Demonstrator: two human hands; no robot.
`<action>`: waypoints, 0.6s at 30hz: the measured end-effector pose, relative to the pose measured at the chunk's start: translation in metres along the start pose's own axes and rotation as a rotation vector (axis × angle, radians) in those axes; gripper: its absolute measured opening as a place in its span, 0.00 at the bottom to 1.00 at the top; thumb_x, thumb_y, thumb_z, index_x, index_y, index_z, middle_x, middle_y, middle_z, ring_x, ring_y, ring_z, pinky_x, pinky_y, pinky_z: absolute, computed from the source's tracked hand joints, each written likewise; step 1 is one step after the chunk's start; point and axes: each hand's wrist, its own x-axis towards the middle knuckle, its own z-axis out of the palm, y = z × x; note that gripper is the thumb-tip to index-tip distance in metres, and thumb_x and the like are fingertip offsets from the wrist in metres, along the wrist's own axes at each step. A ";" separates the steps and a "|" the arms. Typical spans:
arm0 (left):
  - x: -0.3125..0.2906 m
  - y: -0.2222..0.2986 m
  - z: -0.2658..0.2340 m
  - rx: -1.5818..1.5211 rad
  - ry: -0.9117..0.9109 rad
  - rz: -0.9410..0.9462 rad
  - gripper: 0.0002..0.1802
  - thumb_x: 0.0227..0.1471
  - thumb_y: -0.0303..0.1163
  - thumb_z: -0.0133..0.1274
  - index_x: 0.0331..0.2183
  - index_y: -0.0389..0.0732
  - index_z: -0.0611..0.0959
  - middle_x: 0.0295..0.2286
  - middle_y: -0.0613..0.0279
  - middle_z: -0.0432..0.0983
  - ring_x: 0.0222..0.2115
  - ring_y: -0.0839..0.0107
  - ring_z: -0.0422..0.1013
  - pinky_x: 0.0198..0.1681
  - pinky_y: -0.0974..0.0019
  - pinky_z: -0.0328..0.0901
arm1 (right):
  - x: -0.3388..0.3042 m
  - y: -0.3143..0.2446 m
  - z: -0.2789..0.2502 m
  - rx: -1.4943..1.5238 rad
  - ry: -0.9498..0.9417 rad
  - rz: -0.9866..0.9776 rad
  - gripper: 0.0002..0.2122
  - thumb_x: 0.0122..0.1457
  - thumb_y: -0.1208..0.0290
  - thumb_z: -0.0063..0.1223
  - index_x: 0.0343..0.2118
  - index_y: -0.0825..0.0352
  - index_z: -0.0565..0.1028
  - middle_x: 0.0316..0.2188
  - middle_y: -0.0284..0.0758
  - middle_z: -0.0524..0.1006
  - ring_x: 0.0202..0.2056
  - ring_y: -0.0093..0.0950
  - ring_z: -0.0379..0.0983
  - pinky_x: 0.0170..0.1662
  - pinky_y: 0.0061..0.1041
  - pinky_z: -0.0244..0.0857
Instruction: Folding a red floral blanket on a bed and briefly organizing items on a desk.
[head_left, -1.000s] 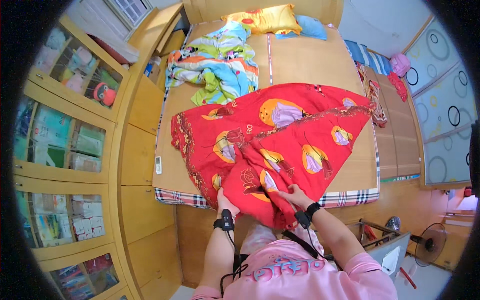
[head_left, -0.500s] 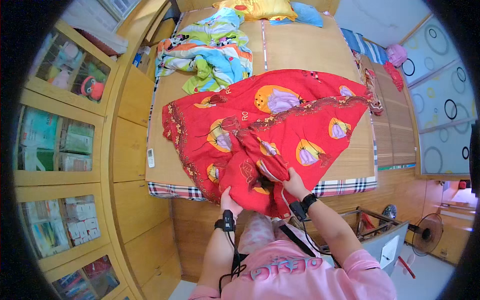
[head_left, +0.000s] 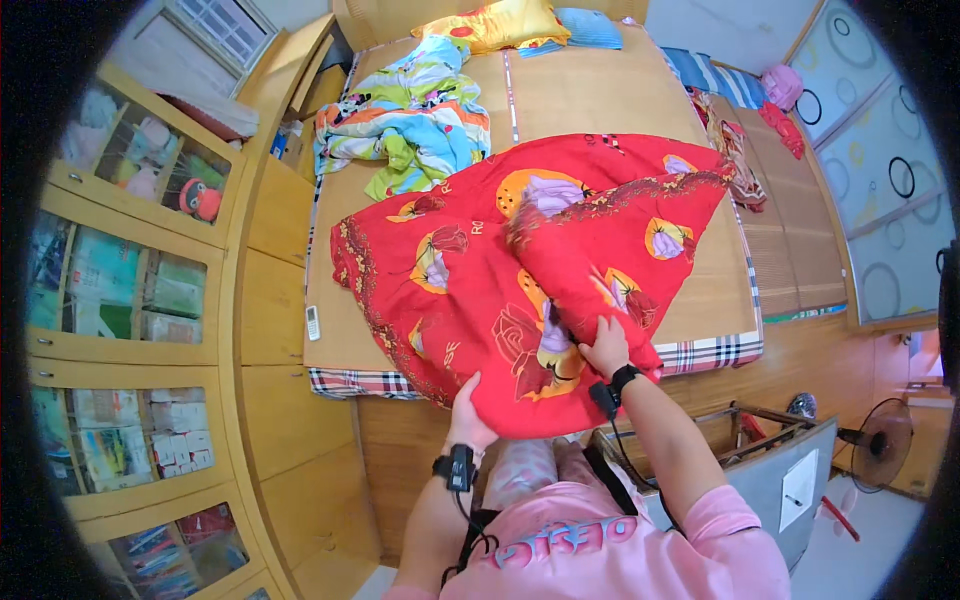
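Note:
A red quilt (head_left: pixel 450 310) with a print of roses, purple petals and orange patches spreads over the lower half of the bed mat (head_left: pixel 585 95). Its near edge hangs off the foot of the bed in front of my body. At that edge, on the left, my left hand (head_left: pixel 470 413) grips the cloth, fingers hidden behind it. My right hand (head_left: pixel 607 348) is closed on a bunched fold of the quilt farther right, with the border strip running off beyond it. Both wrists carry black strapped devices with cables.
A bright patterned quilt (head_left: pixel 420 120) lies crumpled at the far left of the bed, near a yellow pillow (head_left: pixel 500 25) and a blue one (head_left: pixel 588 28). A white handset (head_left: pixel 313 322) rests by the left edge. Glass-fronted cabinets (head_left: pixel 130 280) line the left; a fan (head_left: pixel 880 440) stands right.
My right hand has moved slightly right, drawing its fold of quilt with it. The near part between my hands has opened out flatter, showing a large rose. My left hand has shifted slightly lower.

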 end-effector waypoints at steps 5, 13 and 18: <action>-0.028 0.006 -0.027 -0.029 -0.003 0.083 0.29 0.60 0.45 0.42 0.58 0.38 0.68 0.56 0.52 0.67 0.57 0.52 0.64 0.62 0.43 0.55 | 0.031 0.062 0.021 0.188 -0.023 0.105 0.42 0.46 0.55 0.64 0.61 0.71 0.57 0.57 0.57 0.63 0.58 0.52 0.62 0.60 0.41 0.61; 0.025 0.002 -0.052 -0.199 -0.158 0.084 0.33 0.61 0.56 0.38 0.60 0.45 0.67 0.59 0.60 0.64 0.59 0.55 0.60 0.63 0.43 0.52 | 0.049 0.072 0.022 0.284 -0.094 0.061 0.35 0.50 0.55 0.62 0.57 0.72 0.62 0.52 0.54 0.70 0.53 0.49 0.68 0.57 0.40 0.64; 0.075 -0.010 -0.039 -0.143 -0.138 0.042 0.33 0.64 0.57 0.34 0.59 0.44 0.66 0.56 0.57 0.67 0.58 0.57 0.62 0.62 0.46 0.55 | -0.013 -0.071 -0.015 0.698 -0.655 -0.522 0.42 0.50 0.66 0.65 0.66 0.66 0.53 0.54 0.45 0.69 0.56 0.34 0.65 0.60 0.31 0.59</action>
